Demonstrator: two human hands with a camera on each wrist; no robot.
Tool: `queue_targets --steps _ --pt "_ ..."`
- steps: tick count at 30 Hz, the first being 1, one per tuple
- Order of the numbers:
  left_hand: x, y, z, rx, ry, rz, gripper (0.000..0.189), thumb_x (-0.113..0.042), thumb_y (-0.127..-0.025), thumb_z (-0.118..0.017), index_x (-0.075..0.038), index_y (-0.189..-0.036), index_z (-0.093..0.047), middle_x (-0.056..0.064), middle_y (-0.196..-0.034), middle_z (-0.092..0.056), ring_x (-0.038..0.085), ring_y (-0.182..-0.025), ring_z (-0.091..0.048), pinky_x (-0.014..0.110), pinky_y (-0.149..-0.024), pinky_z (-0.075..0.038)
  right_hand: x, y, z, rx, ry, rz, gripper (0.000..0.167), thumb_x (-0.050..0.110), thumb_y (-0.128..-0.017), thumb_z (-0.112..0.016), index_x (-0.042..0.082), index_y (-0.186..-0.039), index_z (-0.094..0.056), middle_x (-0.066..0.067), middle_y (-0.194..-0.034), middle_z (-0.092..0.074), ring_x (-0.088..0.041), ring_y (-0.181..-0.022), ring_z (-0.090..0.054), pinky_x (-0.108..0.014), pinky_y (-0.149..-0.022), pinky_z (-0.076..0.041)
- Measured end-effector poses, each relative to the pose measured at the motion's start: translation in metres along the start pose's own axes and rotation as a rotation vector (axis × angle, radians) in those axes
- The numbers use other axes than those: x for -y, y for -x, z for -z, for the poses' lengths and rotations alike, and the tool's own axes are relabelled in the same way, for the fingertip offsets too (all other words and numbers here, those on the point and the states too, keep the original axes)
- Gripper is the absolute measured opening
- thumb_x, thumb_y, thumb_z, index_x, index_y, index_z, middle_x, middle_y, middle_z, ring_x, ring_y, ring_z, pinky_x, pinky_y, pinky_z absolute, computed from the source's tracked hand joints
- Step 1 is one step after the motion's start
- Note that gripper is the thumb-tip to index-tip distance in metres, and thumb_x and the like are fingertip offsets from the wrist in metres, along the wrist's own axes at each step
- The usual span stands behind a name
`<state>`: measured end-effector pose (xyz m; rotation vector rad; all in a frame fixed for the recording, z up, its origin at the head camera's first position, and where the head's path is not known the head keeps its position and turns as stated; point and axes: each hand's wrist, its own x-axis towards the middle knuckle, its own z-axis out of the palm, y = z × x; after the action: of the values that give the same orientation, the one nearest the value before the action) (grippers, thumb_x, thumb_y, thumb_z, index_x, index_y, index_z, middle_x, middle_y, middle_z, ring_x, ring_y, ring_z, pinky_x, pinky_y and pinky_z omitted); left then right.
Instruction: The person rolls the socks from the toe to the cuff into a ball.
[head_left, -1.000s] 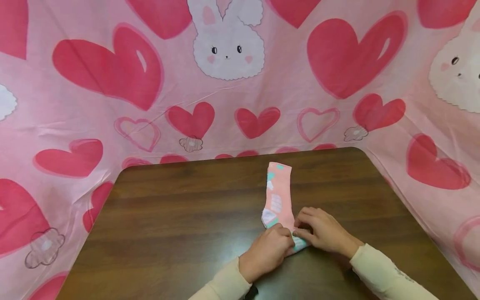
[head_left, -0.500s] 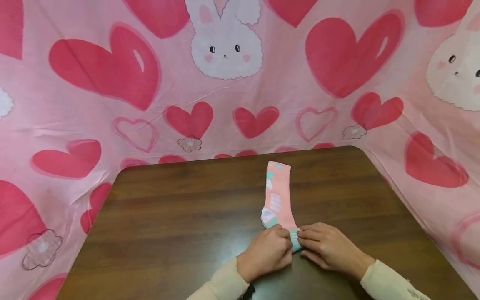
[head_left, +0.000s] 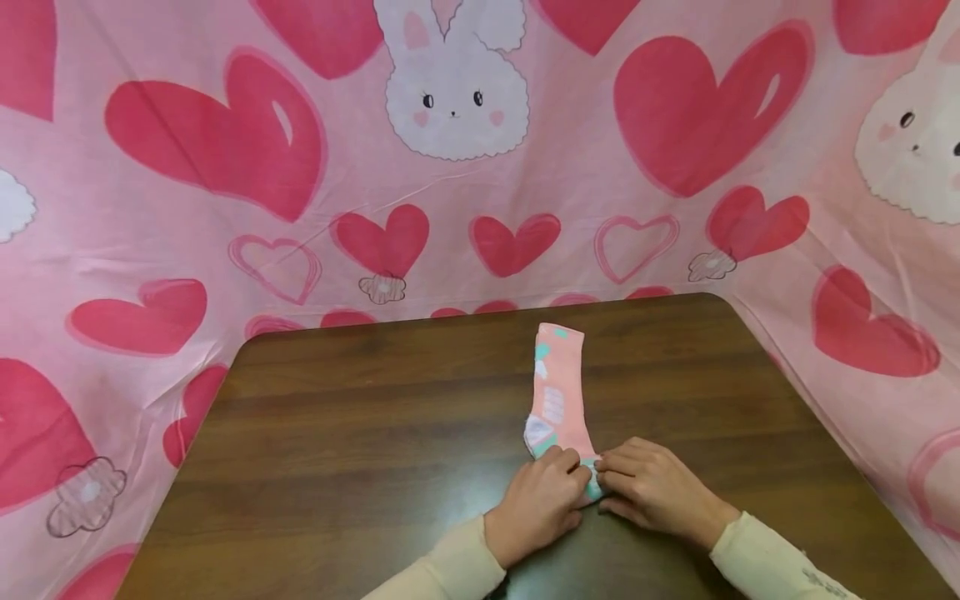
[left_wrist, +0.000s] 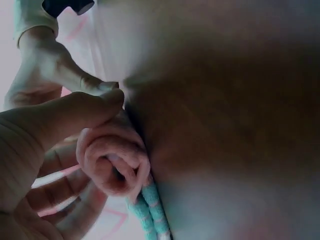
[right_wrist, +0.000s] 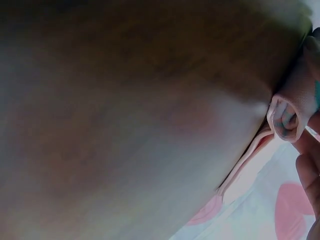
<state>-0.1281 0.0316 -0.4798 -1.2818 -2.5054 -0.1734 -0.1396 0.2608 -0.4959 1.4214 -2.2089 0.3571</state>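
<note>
A pink sock [head_left: 566,387] with green and white patches lies lengthwise on the table, its cuff pointing away and its white heel facing left. The near end is wound into a roll [left_wrist: 115,160], whose spiral of fabric shows in the left wrist view; two green-banded layers run out beneath it. My left hand [head_left: 538,500] grips the roll's left end, thumb on the near side and curled fingers over the far side. At the other end, my right hand [head_left: 663,487] pinches the roll between thumb and fingers. The hands partly hide the roll in the head view.
The brown wood-grain table [head_left: 360,433] has rounded far corners. Behind and beside it hangs a pink cloth [head_left: 577,167] printed with hearts and rabbits. Cream sleeves [head_left: 442,571] cover both forearms.
My right hand has come down a little and now lies lower along the roll's right end. The left hand stays on its end, its fingers shifted slightly. The sock's cuff keeps its place.
</note>
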Motion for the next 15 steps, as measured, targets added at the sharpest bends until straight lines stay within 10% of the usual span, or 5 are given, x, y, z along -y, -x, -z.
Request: queue_targets --steps 15 --pt "0.003 -0.005 -0.004 -0.043 0.123 0.123 0.039 -0.019 -0.057 -0.084 -0.013 -0.090 -0.064 -0.005 -0.081 -0.054 0.011 -0.068 -0.049 0.017 -0.057 -0.043 -0.004 -0.011 -0.005 -0.088 -0.029 -0.007 0.027 0.032 -0.086 -0.075 0.008 -0.098 -0.073 0.004 -0.093 -0.067 -0.013 -0.080 -0.062 -0.033 -0.071 -0.051"
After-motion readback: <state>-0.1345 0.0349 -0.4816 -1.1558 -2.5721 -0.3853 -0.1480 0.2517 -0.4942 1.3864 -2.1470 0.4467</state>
